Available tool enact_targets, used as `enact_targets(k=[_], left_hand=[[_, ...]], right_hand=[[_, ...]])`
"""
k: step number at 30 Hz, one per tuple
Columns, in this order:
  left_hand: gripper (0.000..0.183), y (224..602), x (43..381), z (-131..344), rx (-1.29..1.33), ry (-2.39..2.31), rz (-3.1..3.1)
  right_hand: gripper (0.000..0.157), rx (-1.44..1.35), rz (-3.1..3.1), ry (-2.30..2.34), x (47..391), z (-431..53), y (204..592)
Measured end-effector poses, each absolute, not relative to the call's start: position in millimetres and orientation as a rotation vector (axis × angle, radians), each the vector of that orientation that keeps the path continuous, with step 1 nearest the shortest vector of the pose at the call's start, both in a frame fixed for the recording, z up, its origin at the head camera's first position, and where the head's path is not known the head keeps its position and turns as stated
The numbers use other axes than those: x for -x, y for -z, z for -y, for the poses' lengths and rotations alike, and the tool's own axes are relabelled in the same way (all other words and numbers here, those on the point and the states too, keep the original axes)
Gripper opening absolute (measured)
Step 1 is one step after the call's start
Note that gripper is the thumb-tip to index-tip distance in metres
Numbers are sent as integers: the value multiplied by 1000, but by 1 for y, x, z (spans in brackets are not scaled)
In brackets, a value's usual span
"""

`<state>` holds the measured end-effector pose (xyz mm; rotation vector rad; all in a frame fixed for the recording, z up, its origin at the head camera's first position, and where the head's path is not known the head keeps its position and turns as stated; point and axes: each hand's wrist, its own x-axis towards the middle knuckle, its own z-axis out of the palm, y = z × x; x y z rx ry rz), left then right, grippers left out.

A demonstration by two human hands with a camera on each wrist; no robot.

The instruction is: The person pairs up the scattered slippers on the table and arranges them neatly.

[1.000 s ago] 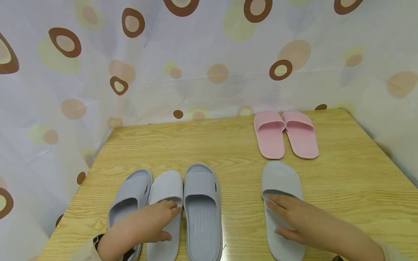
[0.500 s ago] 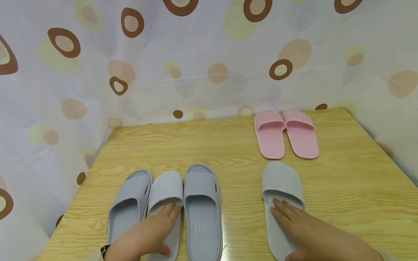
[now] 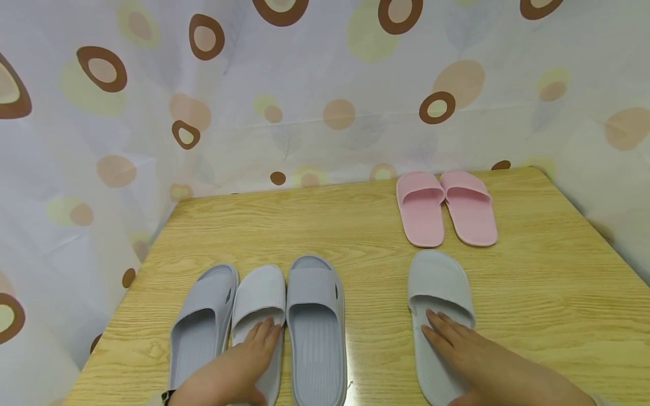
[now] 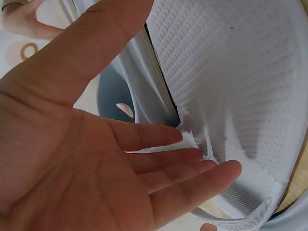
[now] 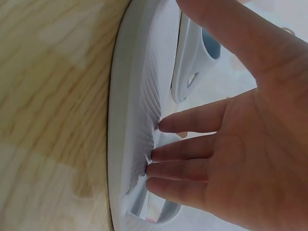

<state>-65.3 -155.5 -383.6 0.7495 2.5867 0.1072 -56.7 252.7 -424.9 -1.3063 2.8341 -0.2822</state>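
My left hand (image 3: pixel 236 363) lies with straight fingers over a white slipper (image 3: pixel 261 288) in the head view, fingertips just short of its strap. The left wrist view shows those fingertips (image 4: pixel 233 168) right at the dimpled footbed, palm facing the camera. Farther right, my right hand (image 3: pixel 472 352) is stretched over the other white slipper (image 3: pixel 439 276), its fingertips at the footbed below the strap. In the right wrist view its fingers (image 5: pixel 185 147) are straight and slightly spread at the footbed. Neither hand grips anything. The heel parts of both white slippers are partly hidden by the hands.
Grey slippers flank the left white one: one on its right (image 3: pixel 313 287), another on its left (image 3: pixel 205 293), both close against it. A pink pair (image 3: pixel 422 223) stands near the back of the wooden table (image 3: pixel 284 220). A patterned cloth (image 3: pixel 304 73) hangs behind.
Both hands have drawn back a little from the straps toward the body, and their fingers have straightened. Since half a second ago they have hardly moved. The slippers have stayed in place.
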Motion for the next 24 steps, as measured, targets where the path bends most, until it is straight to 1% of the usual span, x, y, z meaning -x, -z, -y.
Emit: enact_targets(k=[5,10,18,24], left_hand=[[112,388,64,155,-718,-117,-2576],[110,393,64,155,-757,-55,-2598],[108,396,64,159,-743,-62,-2562],[110,395,63,162,-742,-94,-2543]], right_hand=[[107,1385,-2841,291,57,-253,429],[108,1478,-2845,307,57,-252,432],[105,1541,-2871,286,57,-254,431],[101,1488,-2881,284,55,-254,428]])
